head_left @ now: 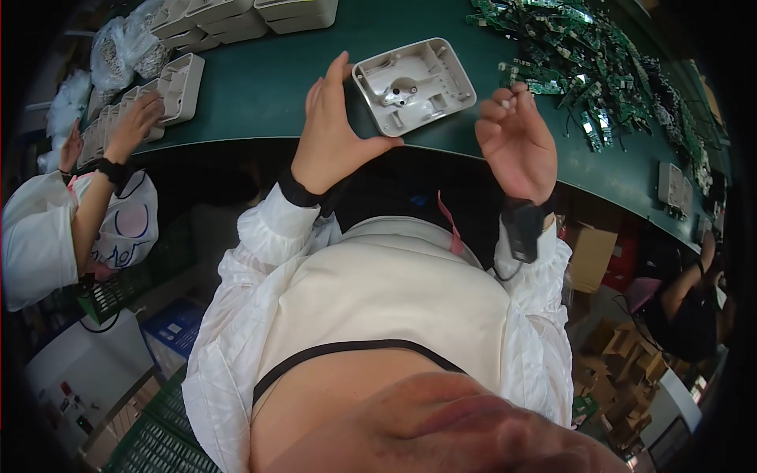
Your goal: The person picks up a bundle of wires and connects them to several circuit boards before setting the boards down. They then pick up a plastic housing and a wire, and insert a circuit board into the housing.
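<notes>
A shallow white plastic housing [441, 102] with rounded corners lies on the green table in front of me, its hollow inside facing up. Inside it are ribs, posts and a round raised part in the middle. My left hand [327, 134] spans its left side, thumb along the front edge and index finger by the far left corner. To the right of the housing and apart from it, my right hand [520, 146] is raised with curled fingers. Small white pieces [506, 103] show between those fingers; their exact kind is too small to tell.
Green circuit boards with wires [583, 55] are heaped at the far right of the table [276, 87]. Stacked white housings [229, 20] and clear bags [114, 55] stand far left. A co-worker's hand [138, 122] touches housings there; another person's arm [686, 288] is at right.
</notes>
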A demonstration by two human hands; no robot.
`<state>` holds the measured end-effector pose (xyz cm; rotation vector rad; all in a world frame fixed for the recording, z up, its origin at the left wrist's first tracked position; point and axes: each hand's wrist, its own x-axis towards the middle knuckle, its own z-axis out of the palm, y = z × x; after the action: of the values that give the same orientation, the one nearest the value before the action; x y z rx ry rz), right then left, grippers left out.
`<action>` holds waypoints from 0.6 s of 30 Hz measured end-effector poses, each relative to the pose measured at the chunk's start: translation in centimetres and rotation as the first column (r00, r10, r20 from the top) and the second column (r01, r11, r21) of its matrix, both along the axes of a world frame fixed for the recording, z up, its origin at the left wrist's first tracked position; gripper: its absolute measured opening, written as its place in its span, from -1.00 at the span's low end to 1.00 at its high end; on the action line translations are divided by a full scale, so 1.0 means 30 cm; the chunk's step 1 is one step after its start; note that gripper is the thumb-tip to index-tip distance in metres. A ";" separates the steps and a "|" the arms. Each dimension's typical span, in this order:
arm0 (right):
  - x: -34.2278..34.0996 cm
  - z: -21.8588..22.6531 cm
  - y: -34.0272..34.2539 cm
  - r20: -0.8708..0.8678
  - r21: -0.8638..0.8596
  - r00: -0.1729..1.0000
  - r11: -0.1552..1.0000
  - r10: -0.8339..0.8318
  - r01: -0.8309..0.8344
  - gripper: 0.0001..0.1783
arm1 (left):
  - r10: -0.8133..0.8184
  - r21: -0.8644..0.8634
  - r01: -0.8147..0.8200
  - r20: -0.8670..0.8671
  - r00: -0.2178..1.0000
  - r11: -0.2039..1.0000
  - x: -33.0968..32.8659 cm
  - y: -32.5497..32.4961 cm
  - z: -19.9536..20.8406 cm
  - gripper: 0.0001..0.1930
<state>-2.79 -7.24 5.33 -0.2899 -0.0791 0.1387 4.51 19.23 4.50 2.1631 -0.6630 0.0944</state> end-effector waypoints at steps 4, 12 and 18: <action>0.003 0.013 0.089 0.100 -0.601 0.947 0.740 -0.306 0.302 -0.88 | -0.019 0.021 0.016 0.170 0.985 1.000 -0.042 -0.017 0.043 0.16; -0.013 0.016 0.142 0.626 -0.779 0.757 -0.196 -0.187 0.595 -0.85 | -0.046 0.006 0.046 0.207 0.977 0.999 -0.074 -0.053 0.058 0.10; -0.028 0.023 0.151 0.535 -0.844 0.814 -0.102 -0.224 0.526 -0.86 | -0.063 -0.038 0.068 0.116 0.991 0.997 -0.091 -0.060 0.054 0.06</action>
<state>-3.63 -2.69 6.02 -1.8576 -0.1090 -0.5247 1.78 17.42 6.12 2.1053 -0.7899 0.1973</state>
